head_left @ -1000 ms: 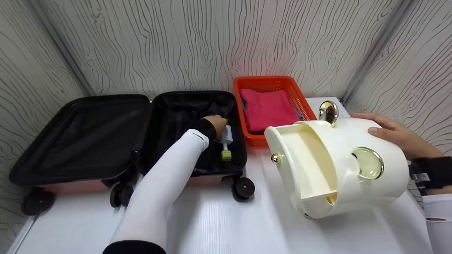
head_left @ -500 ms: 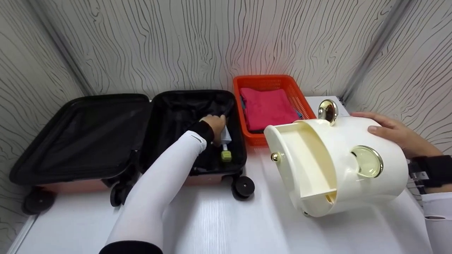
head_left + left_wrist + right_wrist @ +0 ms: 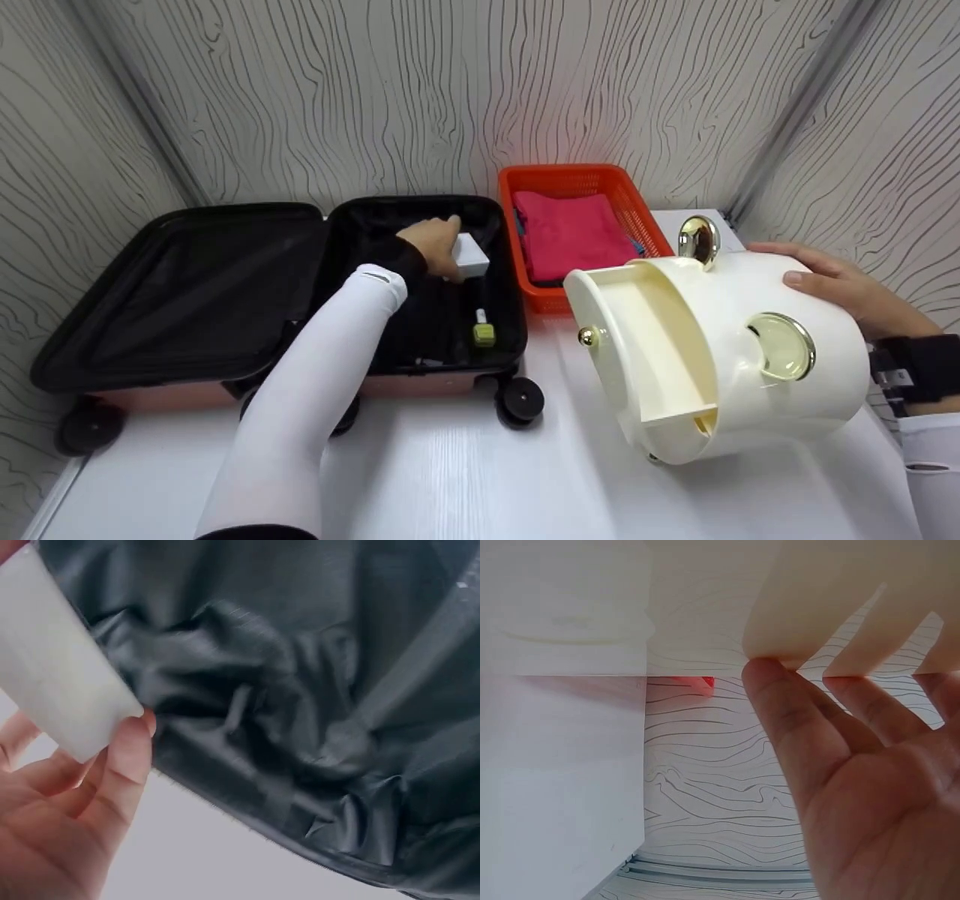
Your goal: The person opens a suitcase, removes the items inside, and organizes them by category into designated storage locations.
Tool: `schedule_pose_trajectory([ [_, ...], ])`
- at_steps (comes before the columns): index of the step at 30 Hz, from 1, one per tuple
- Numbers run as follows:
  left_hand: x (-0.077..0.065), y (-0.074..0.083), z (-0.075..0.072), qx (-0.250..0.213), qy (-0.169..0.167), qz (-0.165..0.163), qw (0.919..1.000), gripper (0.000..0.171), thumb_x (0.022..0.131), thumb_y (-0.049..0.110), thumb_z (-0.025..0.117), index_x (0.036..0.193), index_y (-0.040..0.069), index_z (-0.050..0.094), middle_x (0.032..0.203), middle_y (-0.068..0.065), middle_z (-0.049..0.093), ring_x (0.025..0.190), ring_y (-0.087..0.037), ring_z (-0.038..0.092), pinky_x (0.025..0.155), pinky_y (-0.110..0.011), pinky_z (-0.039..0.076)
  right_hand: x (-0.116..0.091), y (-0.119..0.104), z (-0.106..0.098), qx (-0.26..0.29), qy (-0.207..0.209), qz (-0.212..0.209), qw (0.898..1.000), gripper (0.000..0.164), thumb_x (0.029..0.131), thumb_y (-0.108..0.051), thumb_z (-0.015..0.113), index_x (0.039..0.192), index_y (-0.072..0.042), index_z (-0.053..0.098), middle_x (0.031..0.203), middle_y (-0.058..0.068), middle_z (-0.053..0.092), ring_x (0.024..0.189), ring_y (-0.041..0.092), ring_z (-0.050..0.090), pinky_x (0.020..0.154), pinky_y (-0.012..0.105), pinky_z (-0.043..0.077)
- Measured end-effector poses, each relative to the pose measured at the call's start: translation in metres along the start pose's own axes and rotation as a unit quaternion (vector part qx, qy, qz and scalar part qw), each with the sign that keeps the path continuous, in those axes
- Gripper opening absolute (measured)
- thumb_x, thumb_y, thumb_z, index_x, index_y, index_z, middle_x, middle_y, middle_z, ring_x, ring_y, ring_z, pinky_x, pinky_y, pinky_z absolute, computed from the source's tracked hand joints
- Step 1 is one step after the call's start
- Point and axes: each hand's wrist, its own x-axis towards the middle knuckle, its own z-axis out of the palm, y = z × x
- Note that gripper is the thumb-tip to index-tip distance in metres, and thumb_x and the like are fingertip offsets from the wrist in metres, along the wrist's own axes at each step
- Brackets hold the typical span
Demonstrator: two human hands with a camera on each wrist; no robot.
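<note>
My left hand [image 3: 436, 244] pinches a small white box [image 3: 471, 256] over the right half of an open suitcase [image 3: 176, 300]. In the left wrist view, thumb and fingers grip that white box [image 3: 56, 652] by its edges, close to the crumpled black lining [image 3: 247, 675]. Below the hand in the suitcase lies a small item with a yellow-green square end [image 3: 484, 334] and a white neck. My right hand [image 3: 847, 289] rests with extended fingers on a rounded cream-white storage box [image 3: 765, 292], whose drawer [image 3: 652, 337] is pulled out. In the right wrist view, the fingers [image 3: 780, 712] touch its glossy surface.
Behind the storage box, an orange-red plastic basket [image 3: 637, 206] holds a folded pink cloth [image 3: 574, 236] and darker cloths. Black wheels [image 3: 520, 400] stick out from the suitcase's front. Wood-grain-patterned walls [image 3: 420, 97] stand around the white table [image 3: 442, 480].
My left hand has lifted the white box up and to the left, away from the yellow-green item, which stays in the suitcase. The right hand and storage box have stayed in place.
</note>
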Motion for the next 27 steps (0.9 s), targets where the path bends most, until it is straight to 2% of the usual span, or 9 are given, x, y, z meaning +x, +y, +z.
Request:
schedule_pose_trajectory([
  [3, -0.004, 0.013, -0.023, -0.043, 0.026, 0.024, 0.9985, 0.072, 0.085, 0.030, 0.087, 0.140, 0.002, 0.050, 0.127, -0.020, 0.071, 0.113, -0.035, 0.069, 0.100, -0.047, 0.057, -0.001, -0.001, -0.002, 0.017, 0.000, 0.001, 1.000, 0.064, 0.112, 0.007, 0.024, 0.166, -0.019, 0.044, 0.144, -0.003, 0.068, 0.113, 0.015, 0.077, 0.083, 0.033, 0.066],
  [6, -0.007, 0.035, -0.043, -0.087, 0.046, 0.068, 0.9929, 0.068, 0.087, 0.031, 0.085, 0.140, 0.003, 0.051, 0.131, -0.020, 0.070, 0.115, -0.033, 0.068, 0.101, -0.046, 0.057, -0.002, -0.002, -0.002, 0.011, 0.006, 0.001, 1.000, 0.063, 0.113, 0.007, 0.024, 0.167, -0.019, 0.044, 0.144, -0.004, 0.068, 0.112, 0.014, 0.077, 0.082, 0.033, 0.066],
  [10, -0.015, 0.071, -0.064, -0.141, 0.061, 0.137, 0.9786, 0.065, 0.088, 0.030, 0.081, 0.140, 0.004, 0.052, 0.133, -0.017, 0.068, 0.114, -0.028, 0.066, 0.099, -0.040, 0.056, -0.002, -0.001, -0.001, -0.004, 0.011, 0.004, 1.000, 0.062, 0.113, 0.006, 0.025, 0.167, -0.018, 0.042, 0.144, -0.006, 0.067, 0.111, 0.013, 0.077, 0.080, 0.033, 0.067],
  [13, -0.024, 0.100, -0.075, -0.157, 0.060, 0.185, 0.9683, 0.059, 0.089, 0.029, 0.079, 0.137, 0.006, 0.054, 0.130, -0.014, 0.068, 0.111, -0.024, 0.064, 0.093, -0.035, 0.056, -0.001, 0.001, -0.001, -0.006, 0.009, 0.003, 1.000, 0.062, 0.113, 0.006, 0.025, 0.167, -0.019, 0.043, 0.144, -0.006, 0.067, 0.111, 0.013, 0.077, 0.080, 0.033, 0.067],
  [16, -0.035, 0.129, -0.082, -0.144, 0.040, 0.211, 0.9661, 0.055, 0.091, 0.031, 0.078, 0.137, 0.009, 0.057, 0.129, -0.010, 0.066, 0.113, -0.022, 0.060, 0.091, -0.032, 0.054, 0.000, 0.001, -0.001, -0.007, 0.008, 0.003, 1.000, 0.062, 0.113, 0.006, 0.025, 0.167, -0.020, 0.044, 0.144, -0.006, 0.066, 0.111, 0.013, 0.077, 0.080, 0.033, 0.067],
  [20, -0.047, 0.162, -0.086, -0.091, 0.011, 0.238, 0.9668, 0.053, 0.094, 0.035, 0.076, 0.139, 0.013, 0.060, 0.131, -0.007, 0.066, 0.118, -0.020, 0.056, 0.093, -0.029, 0.051, 0.000, 0.001, -0.001, -0.008, 0.014, 0.005, 1.000, 0.063, 0.113, 0.006, 0.026, 0.166, -0.021, 0.045, 0.143, -0.006, 0.067, 0.109, 0.013, 0.078, 0.079, 0.032, 0.066],
  [23, -0.054, 0.182, -0.086, -0.049, -0.001, 0.256, 0.9654, 0.052, 0.094, 0.037, 0.075, 0.138, 0.013, 0.063, 0.129, -0.005, 0.067, 0.116, -0.018, 0.057, 0.094, -0.028, 0.050, 0.001, 0.001, 0.000, -0.012, 0.021, 0.000, 1.000, 0.063, 0.112, 0.007, 0.026, 0.165, -0.020, 0.046, 0.142, -0.005, 0.068, 0.107, 0.013, 0.078, 0.078, 0.031, 0.066],
  [27, -0.059, 0.204, -0.081, 0.000, -0.020, 0.259, 0.9657, 0.050, 0.093, 0.040, 0.076, 0.135, 0.015, 0.064, 0.124, -0.002, 0.067, 0.113, -0.015, 0.058, 0.094, -0.028, 0.050, 0.002, 0.000, 0.001, -0.003, 0.021, -0.002, 1.000, 0.063, 0.112, 0.008, 0.026, 0.165, -0.020, 0.047, 0.141, -0.005, 0.069, 0.108, 0.012, 0.077, 0.079, 0.030, 0.066],
])
